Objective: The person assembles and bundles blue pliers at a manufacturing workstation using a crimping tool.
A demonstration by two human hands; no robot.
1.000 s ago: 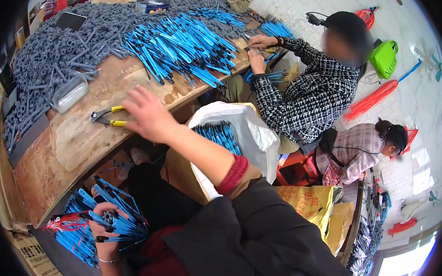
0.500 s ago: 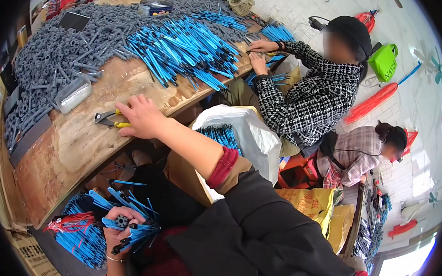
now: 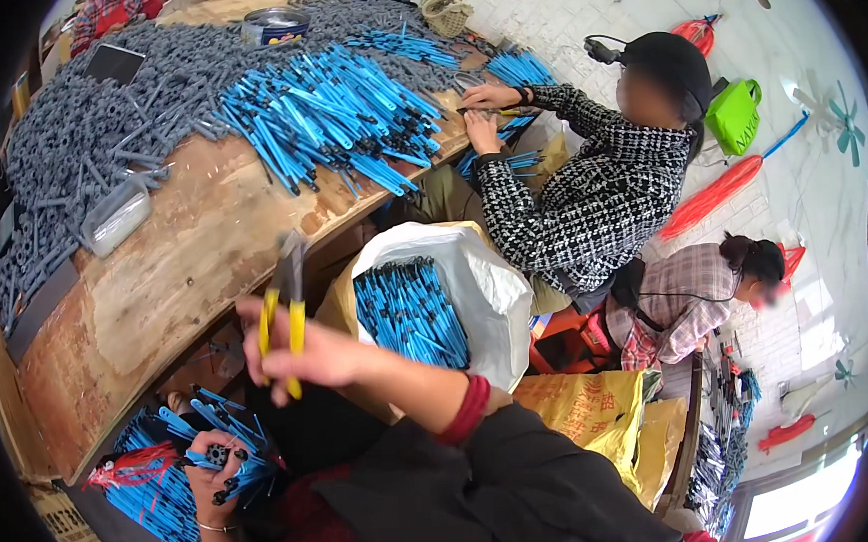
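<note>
Head view showed our right hand (image 3: 311, 354) clenched on yellow pliers (image 3: 284, 313) above the bench (image 3: 179, 275); our left hand (image 3: 214, 469) gripped blue rods (image 3: 169, 452), bunched for trimming, we judged.

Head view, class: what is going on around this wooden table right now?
The person's right hand holds up yellow-handled pliers above the edge of the worn wooden table. The left hand grips a bundle of blue plastic rods low by the lap. More blue rods fill a white sack, and grey ones are heaped on the table. A co-worker in a checked jacket handles rods at the far edge.
</note>
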